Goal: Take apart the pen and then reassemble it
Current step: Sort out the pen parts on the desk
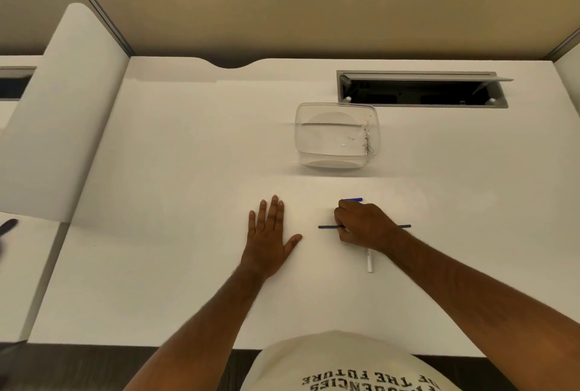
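Dark blue, the thin refill (326, 227) lies on the tabletop (188, 265) under the right hand (361, 226), whose curled grip pinches it. Left hand (270, 233) rests flat beside. White barrel (370, 262) lies nearer; lift the refill level, then thread it straight.

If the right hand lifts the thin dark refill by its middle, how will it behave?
The thin dark refill looks very slender, so probably light and slightly bendy. It lies flat on the desk under the right hand; being apparently round, it may roll if nudged sideways.
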Available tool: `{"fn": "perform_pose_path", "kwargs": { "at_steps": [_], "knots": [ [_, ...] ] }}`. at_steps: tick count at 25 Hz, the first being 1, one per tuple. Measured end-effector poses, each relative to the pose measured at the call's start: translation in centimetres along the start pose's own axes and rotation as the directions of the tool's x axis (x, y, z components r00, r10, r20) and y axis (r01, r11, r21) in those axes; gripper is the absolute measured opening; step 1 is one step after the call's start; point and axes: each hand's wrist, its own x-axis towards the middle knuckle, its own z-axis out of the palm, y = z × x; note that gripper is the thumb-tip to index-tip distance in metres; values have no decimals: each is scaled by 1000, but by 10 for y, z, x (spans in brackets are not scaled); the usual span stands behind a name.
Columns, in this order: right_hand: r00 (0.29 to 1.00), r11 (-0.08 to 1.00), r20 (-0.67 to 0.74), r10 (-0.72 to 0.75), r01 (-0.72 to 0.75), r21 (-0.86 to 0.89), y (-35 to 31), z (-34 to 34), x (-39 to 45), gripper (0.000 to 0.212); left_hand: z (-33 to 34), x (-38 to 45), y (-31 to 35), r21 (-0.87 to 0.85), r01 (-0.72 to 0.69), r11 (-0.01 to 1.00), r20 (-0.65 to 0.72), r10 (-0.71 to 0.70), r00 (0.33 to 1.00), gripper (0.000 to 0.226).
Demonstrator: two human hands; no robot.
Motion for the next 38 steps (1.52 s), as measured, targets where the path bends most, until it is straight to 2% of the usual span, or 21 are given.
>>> {"fn": "perform_pose_path", "kwargs": {
  "at_steps": [5,8,10,13,19,21,24,26,29,32,35,38],
  "knots": [
    [1000,1000,19,-21,21,-9,0,-1,10,22,0,0,1,-33,-5,999,-9,5,1000,93],
    [995,998,-94,10,-3,67,3,-16,21,9,-2,0,1,-18,-6,1000,3,6,1000,93],
    [983,997,-184,25,-11,79,10,-36,31,7,-3,-1,2,-32,-6,999,-11,5,1000,92],
    [979,991,-184,85,-64,114,29,-69,51,10,-6,0,4,-89,9,996,-47,-13,999,89],
    [969,974,-162,188,-163,155,65,-98,85,8,-27,13,25,-178,50,983,-132,-74,988,55],
    [964,967,-143,226,-203,155,74,-98,94,7,-33,17,38,-261,52,964,-134,-90,987,43],
    [966,959,-86,244,-228,169,83,-94,102,8,-34,19,59,-436,60,898,-76,-103,992,26],
    [970,959,-81,227,-209,191,87,-90,103,11,-37,20,75,-573,137,808,48,-134,990,19],
    [954,937,-177,242,-182,300,90,-86,96,15,-37,18,95,-634,210,745,178,-123,976,20],
    [908,881,-270,321,-181,437,89,-87,74,11,-33,15,106,-620,146,771,174,-47,984,14],
    [884,824,-282,374,-177,538,83,-80,37,8,-35,22,115,-563,-49,825,83,115,990,17],
    [875,793,-235,422,-232,563,76,-59,-5,7,-42,37,133,-466,-221,857,68,284,956,26]
  ]
}}
